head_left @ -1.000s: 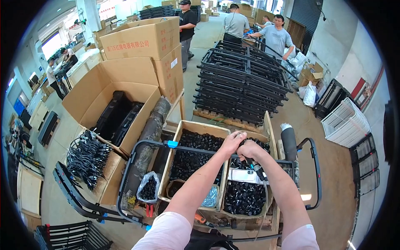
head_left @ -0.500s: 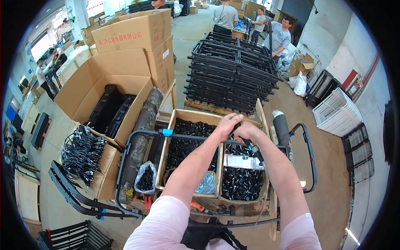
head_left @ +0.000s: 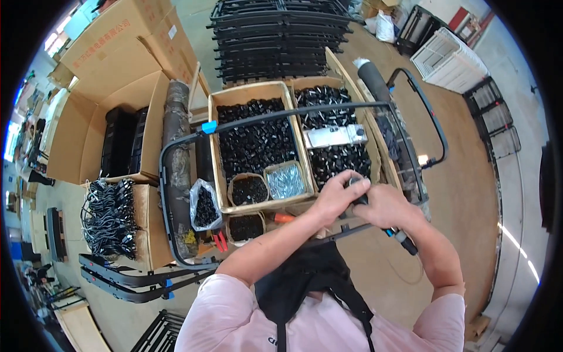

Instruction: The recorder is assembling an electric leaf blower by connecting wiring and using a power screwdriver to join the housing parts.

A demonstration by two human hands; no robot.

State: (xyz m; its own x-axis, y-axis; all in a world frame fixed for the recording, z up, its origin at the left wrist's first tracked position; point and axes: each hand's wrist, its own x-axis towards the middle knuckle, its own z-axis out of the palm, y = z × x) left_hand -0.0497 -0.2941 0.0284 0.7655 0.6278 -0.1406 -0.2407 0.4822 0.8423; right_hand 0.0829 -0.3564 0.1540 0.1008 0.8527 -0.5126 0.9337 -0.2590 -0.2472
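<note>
A black handheld tool [head_left: 404,242] juts below the right hand [head_left: 385,205], which clamps it. The left hand [head_left: 343,198] meets that hand, its hold hard to tell. Both elbows bend outward. Beyond, a tubular frame [head_left: 328,109] crosses wooden bins [head_left: 249,92] of small black parts [head_left: 255,138].

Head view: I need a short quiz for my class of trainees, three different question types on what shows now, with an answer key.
1. True or false: the white rack stands to the left of the parts boxes.
2. Multiple choice: what colour is the large clip on the upper-left bar of the black frame? A) red B) blue C) yellow
3. Fill in the blank: the black tool sticks out beneath the ____ hand.

Key:
1. False; the white rack stands to the right of the parts boxes.
2. B
3. right hand
</note>
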